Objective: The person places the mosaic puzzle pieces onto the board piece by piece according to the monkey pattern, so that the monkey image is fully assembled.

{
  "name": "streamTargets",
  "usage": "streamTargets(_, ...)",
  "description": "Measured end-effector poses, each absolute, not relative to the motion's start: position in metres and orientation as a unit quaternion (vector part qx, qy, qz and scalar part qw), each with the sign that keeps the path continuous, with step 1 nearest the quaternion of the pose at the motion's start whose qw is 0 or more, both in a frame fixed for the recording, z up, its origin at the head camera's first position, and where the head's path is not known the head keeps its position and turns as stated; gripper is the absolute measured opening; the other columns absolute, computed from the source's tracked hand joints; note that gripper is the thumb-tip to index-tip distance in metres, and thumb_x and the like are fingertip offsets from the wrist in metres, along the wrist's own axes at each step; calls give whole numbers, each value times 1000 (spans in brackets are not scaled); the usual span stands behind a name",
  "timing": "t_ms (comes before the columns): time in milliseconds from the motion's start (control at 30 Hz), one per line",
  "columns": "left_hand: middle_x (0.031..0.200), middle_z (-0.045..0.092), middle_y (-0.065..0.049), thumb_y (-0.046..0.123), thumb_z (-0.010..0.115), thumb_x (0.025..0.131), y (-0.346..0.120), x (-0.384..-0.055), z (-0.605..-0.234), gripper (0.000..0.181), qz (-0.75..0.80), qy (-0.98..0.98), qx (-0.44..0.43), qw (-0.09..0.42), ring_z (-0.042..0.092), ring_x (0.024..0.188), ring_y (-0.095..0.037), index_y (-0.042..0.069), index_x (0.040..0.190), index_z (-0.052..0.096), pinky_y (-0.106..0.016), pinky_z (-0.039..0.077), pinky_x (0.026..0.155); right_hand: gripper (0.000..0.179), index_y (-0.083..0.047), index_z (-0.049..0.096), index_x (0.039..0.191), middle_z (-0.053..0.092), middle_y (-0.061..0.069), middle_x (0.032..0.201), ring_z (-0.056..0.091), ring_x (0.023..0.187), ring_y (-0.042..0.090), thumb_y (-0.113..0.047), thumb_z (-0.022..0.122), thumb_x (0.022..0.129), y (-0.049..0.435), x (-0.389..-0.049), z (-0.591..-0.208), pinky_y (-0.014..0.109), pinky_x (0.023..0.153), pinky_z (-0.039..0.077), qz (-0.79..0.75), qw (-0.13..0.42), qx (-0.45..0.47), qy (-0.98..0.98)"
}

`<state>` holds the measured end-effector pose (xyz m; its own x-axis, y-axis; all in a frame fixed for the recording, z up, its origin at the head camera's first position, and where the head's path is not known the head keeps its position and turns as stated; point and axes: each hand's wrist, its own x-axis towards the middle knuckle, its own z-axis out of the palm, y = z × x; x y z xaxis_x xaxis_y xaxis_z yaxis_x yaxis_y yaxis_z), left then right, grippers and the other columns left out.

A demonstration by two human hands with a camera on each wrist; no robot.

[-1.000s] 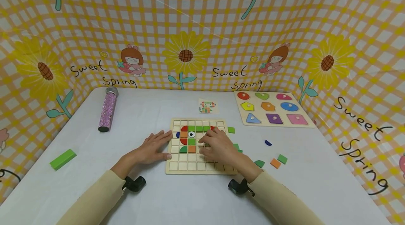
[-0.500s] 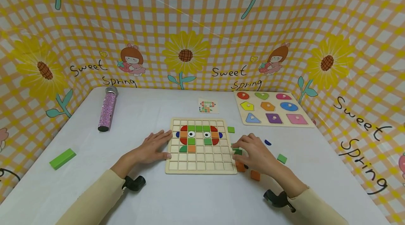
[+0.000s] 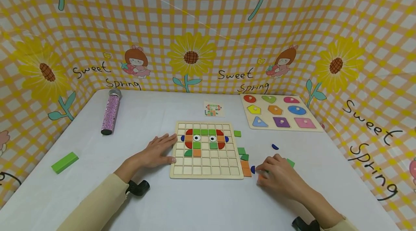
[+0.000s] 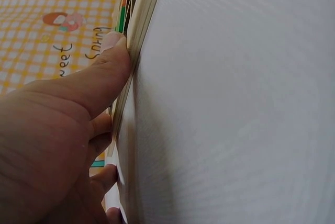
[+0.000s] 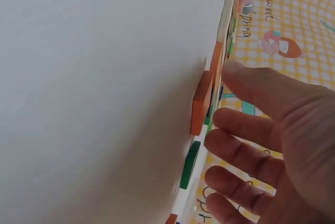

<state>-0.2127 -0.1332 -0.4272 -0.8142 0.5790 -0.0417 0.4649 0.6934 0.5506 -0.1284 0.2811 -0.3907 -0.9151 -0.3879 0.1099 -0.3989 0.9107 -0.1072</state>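
My left hand (image 3: pixel 157 152) lies at the left edge of the wooden grid board (image 3: pixel 206 177), its thumb and fingertips against the rim; the left wrist view shows the thumb (image 4: pixel 112 59) pressing there. Coloured tiles on the board form a face with two eye tiles (image 3: pixel 196 138). To the board's right, my right hand (image 3: pixel 281 177) is over loose tiles, fingers loosely bent and nothing between them. A blue half-round tile (image 3: pixel 252 169) lies just beyond its fingertips. In the right wrist view an orange tile (image 5: pixel 201 103) and a green tile (image 5: pixel 190 165) are near the fingers; the palm hides others in the head view.
Orange tiles (image 3: pixel 246 169) and green tiles (image 3: pixel 241 151) lie along the board's right side. A pattern card (image 3: pixel 213 114) is behind the board. Further out are a knobbed shape puzzle (image 3: pixel 266 115), a glittery pink microphone (image 3: pixel 111 112) and a green block (image 3: pixel 65 163).
My right hand has left the board, passed the tiles at its right edge and moved further right over other loose tiles. The whole tile face is now uncovered. My left hand stays put.
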Motion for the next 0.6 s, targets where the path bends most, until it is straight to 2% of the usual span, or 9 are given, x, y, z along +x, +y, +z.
streamTargets(267, 157, 21, -15, 37, 62, 89, -133, -213, -427, 77, 263, 916, 285, 106, 13, 145, -41, 5, 149, 26, -63, 5, 115, 25, -22, 73, 86, 60, -10, 84, 43, 83, 11, -34, 84, 66, 287, -124, -392, 29, 72, 41, 31, 20, 184, -982)
streamTargets(600, 157, 23, -14, 36, 63, 89, -133, -213, -427, 77, 264, 916, 281, 107, 14, 145, -41, 4, 148, 27, -64, 6, 114, 19, -22, 74, 85, 61, -10, 83, 47, 86, 13, -29, 82, 68, 289, -123, -394, 35, 77, 45, 29, 18, 176, -984)
